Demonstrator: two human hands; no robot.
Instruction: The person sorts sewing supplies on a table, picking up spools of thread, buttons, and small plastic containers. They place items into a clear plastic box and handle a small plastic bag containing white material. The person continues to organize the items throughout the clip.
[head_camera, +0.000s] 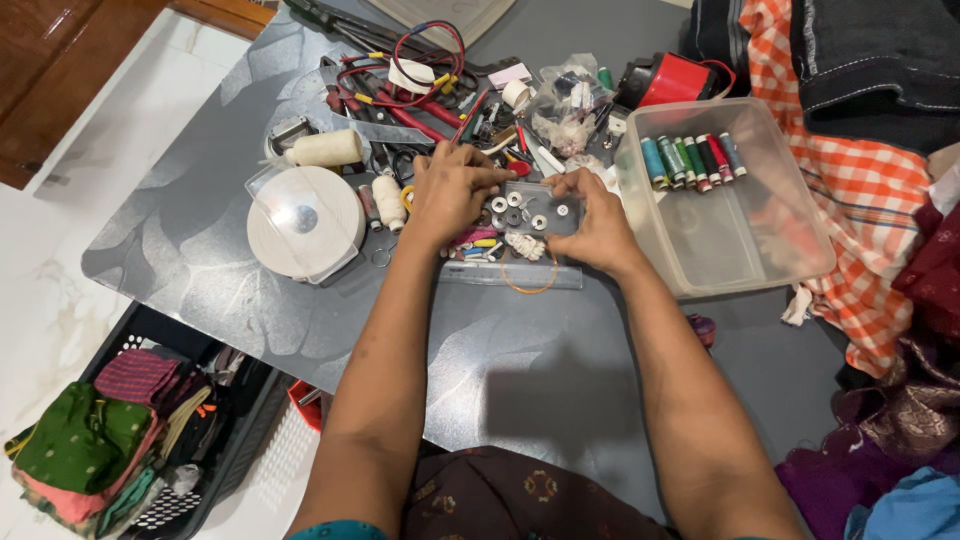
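Your hands met over a small clear plastic box near the middle of the tabletop. Your left hand gripped its 9 o'clock edge with fingers curled over the rim, and your right hand clamped its 3 o'clock edge, thumb on top, so both were closed on the box with only its width between them. Inside it lay about five small round metal bobbins.

Just below the box, at 6 o'clock, lay a clear ruler with a thin orange ring resting on it. At 9 o'clock sat one large roll of white tape under a clear lid, and beyond it, toward 10 o'clock, one cream thread cone lay on its side. At 12 o'clock a tangle of red and black wires and hand tools spread out, too jumbled to count. At 3 o'clock stood one clear plastic tub holding a row of about seven thread spools in blue, green, red and dark shades.

The tabletop was dark grey with a faint leaf pattern. Folded cloth, including an orange checked piece, piled up at 2 o'clock. At 8 o'clock, down on the pale marble floor, stood one black basket of folded fabrics.
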